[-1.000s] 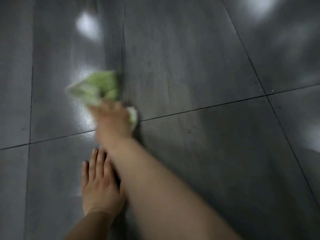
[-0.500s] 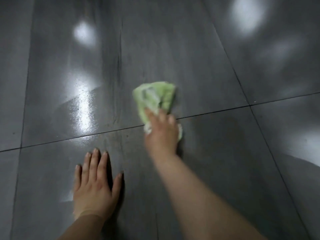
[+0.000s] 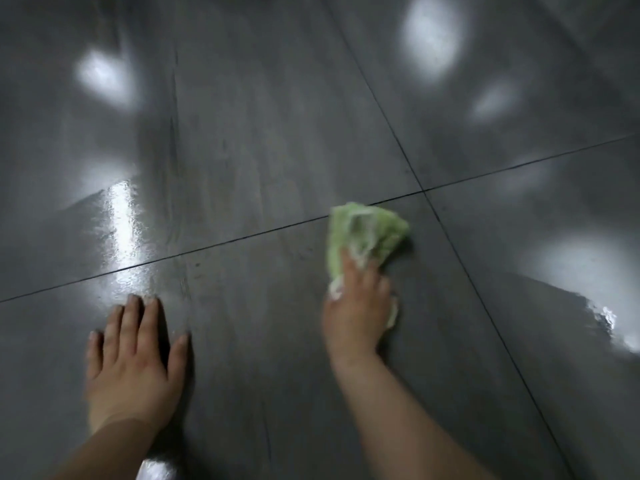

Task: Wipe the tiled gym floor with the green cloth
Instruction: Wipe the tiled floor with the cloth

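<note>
A crumpled green cloth [image 3: 367, 233] with pale edging lies on the dark grey tiled floor [image 3: 259, 150], just below a grout line and left of a tile corner. My right hand [image 3: 356, 310] presses down on the cloth's near end, fingers curled over it; part of the cloth sticks out ahead of the fingers and a bit shows under the palm. My left hand [image 3: 133, 362] lies flat on the floor at the lower left, fingers spread and pointing away from me, holding nothing.
Large glossy tiles with thin dark grout lines [image 3: 242, 237] fill the view. Bright light reflections and wet-looking sheen show at the left [image 3: 121, 223] and right [image 3: 588, 299]. No other objects are in sight.
My right hand has swept the cloth from the left, above my left hand, across to the right past the tile's middle. The left hand has stayed planted on the floor.
</note>
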